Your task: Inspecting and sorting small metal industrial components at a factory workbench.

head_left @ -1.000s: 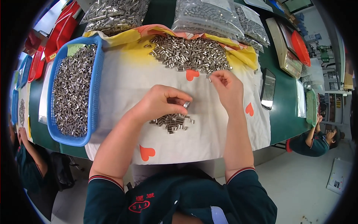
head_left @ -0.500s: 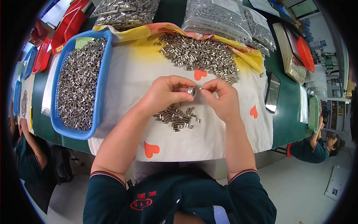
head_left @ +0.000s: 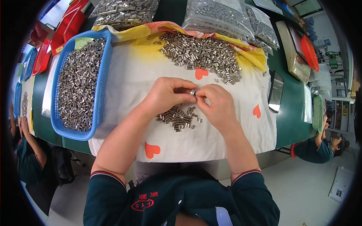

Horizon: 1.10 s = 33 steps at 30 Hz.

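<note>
In the head view, we held our left hand (head_left: 166, 94) and our right hand (head_left: 217, 105) together above the middle of a white cloth (head_left: 128, 83) printed with orange hearts, fingertips meeting. Between them we pinched a small metal sleeve (head_left: 192, 92), the left thumb and forefinger clenched on one end and the right fingertips closed on the other; the remaining fingers of both hands were curled in. Just at six o'clock from our hands, a small heap of metal sleeves (head_left: 178, 117) lay on the cloth, close under the knuckles but apart from them. At twelve o'clock, near the cloth's far edge, a larger pile of sleeves (head_left: 200, 56) spread out, with a few strays beside an orange heart. At nine o'clock from our hands stood a blue plastic basket (head_left: 101, 90), filled with more of the same sleeves, its near wall resting on the cloth's left side. Further toward twelve o'clock, clear bags of metal parts (head_left: 222, 17) lay on the green table (head_left: 290, 128). At three o'clock a dark flat device (head_left: 276, 91) sat at the cloth's right edge. At two o'clock we saw a beige weighing scale (head_left: 292, 51) and a red tray (head_left: 310, 52) beside it. Red baskets (head_left: 66, 32) lay at eleven o'clock. Another person (head_left: 318, 148) in dark green sat at four o'clock, well apart from us.
</note>
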Each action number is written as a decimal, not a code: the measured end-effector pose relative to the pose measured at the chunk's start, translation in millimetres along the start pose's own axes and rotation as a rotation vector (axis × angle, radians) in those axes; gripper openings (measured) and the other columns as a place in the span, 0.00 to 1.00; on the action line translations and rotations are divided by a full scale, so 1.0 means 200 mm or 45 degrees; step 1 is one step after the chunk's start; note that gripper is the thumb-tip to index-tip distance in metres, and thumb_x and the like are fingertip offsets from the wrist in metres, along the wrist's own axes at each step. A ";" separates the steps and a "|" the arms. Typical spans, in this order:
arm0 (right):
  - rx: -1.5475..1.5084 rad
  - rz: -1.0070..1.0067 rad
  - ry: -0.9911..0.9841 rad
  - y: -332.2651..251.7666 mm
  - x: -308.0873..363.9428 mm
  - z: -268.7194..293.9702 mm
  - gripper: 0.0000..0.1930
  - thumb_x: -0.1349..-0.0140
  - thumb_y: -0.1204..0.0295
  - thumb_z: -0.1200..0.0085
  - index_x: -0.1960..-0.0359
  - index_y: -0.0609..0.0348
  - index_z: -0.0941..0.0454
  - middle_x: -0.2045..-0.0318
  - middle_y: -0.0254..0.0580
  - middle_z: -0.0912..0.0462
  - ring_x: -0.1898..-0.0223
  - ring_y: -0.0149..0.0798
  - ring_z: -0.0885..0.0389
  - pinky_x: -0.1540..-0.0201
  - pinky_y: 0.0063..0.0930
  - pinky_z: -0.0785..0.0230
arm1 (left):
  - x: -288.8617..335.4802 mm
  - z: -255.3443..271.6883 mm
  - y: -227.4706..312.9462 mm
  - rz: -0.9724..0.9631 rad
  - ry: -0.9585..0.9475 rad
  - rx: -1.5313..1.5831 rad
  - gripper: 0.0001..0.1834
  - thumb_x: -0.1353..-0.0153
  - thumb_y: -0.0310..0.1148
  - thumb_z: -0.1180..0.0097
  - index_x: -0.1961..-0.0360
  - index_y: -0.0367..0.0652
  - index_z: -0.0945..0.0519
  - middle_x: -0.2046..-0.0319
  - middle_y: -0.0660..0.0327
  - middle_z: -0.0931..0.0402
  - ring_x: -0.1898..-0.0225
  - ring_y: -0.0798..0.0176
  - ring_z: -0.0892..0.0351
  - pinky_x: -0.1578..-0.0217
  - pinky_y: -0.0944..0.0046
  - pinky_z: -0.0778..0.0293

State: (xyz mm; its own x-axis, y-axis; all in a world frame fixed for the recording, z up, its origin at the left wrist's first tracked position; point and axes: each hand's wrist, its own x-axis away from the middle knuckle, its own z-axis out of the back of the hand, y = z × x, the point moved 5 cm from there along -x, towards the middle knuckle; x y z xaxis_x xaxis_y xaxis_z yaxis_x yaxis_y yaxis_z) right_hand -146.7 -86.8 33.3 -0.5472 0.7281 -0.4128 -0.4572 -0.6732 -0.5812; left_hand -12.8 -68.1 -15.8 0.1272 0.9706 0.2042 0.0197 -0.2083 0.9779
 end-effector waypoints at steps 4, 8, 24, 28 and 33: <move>0.035 0.032 0.000 -0.01 0.01 -0.01 0.06 0.61 0.81 0.46 0.79 0.59 0.29 0.80 0.39 0.26 0.75 0.40 0.27 0.73 0.30 0.32 | 0.00 0.00 0.00 -0.028 -0.006 -0.029 0.16 0.56 0.25 0.36 0.62 0.36 0.21 0.74 0.65 0.24 0.73 0.77 0.30 0.70 0.75 0.30; -0.306 -0.231 0.003 0.01 0.00 0.02 0.05 0.57 0.79 0.45 0.75 0.61 0.26 0.77 0.39 0.23 0.75 0.35 0.25 0.72 0.25 0.32 | 0.01 0.01 0.02 0.038 -0.009 0.119 0.16 0.56 0.24 0.36 0.63 0.36 0.21 0.73 0.67 0.25 0.73 0.77 0.30 0.71 0.76 0.30; 0.244 -0.679 -0.008 0.36 0.01 0.13 0.03 0.52 0.75 0.46 0.75 0.59 0.24 0.76 0.41 0.23 0.74 0.40 0.25 0.70 0.29 0.33 | 0.04 -0.03 0.04 0.005 -0.236 -0.091 0.16 0.56 0.23 0.37 0.62 0.36 0.22 0.75 0.66 0.25 0.74 0.77 0.30 0.71 0.75 0.30; 0.473 -0.358 -0.005 0.30 -0.03 0.06 0.03 0.54 0.75 0.46 0.76 0.60 0.25 0.77 0.42 0.25 0.72 0.44 0.26 0.68 0.34 0.33 | 0.03 -0.02 0.01 0.082 -0.195 0.085 0.15 0.55 0.23 0.37 0.62 0.36 0.22 0.75 0.67 0.26 0.73 0.78 0.30 0.71 0.76 0.31; 0.214 -0.441 -0.064 0.20 -0.03 0.08 0.04 0.55 0.76 0.45 0.76 0.61 0.25 0.78 0.40 0.25 0.74 0.39 0.25 0.69 0.29 0.33 | 0.01 0.00 0.00 0.021 -0.087 0.188 0.15 0.54 0.23 0.38 0.62 0.36 0.22 0.74 0.69 0.27 0.72 0.78 0.30 0.71 0.77 0.31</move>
State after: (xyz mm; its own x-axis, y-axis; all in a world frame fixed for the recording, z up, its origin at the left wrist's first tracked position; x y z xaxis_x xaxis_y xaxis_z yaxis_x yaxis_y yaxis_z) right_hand -173.1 -120.3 22.6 -0.3718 0.9116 -0.1752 -0.7271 -0.4033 -0.5556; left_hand -13.0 -65.8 -15.9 0.1960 0.9574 0.2120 0.1617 -0.2448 0.9560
